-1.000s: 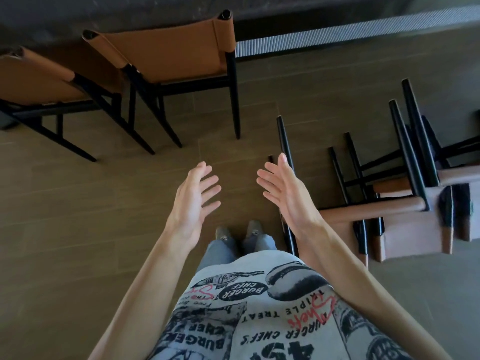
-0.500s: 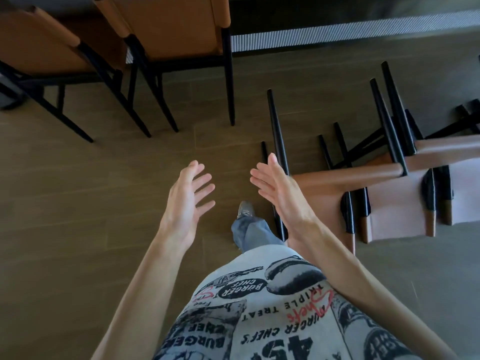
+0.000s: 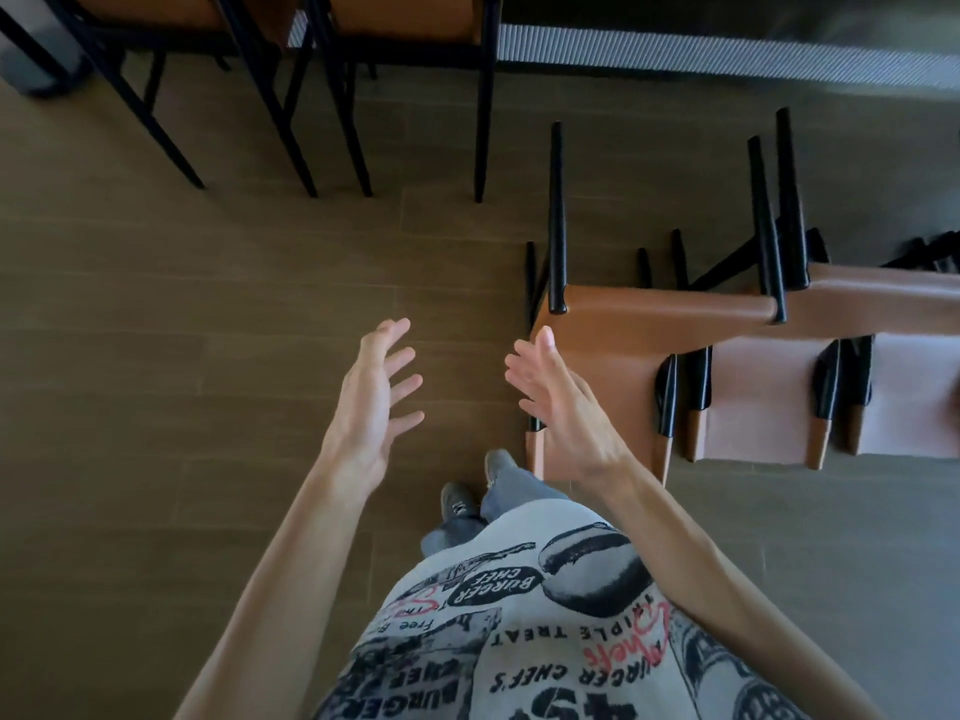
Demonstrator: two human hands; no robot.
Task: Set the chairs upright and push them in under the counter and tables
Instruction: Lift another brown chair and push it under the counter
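Both bare forearms (image 3: 291, 553) extend forward from the lower edge of the view and converge toward the wrists. The bare left hand (image 3: 371, 397) is held edge-on, palm facing right, with its fingers straight and slightly spread; it holds nothing. The bare right hand (image 3: 563, 407) mirrors it, palm facing left, fingers straight and fanned, holding nothing. The palms face each other and are apart.

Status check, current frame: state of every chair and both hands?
Left hand: open, fingers spread, holds nothing.
Right hand: open, holds nothing.
Nearest tipped chair: lying on the floor, legs pointing away from the person.
Middle tipped chair: lying on the floor.
Far-right tipped chair: lying on the floor, partly out of frame.
Left upright chair: standing on its legs.
Right upright chair: standing on its legs.
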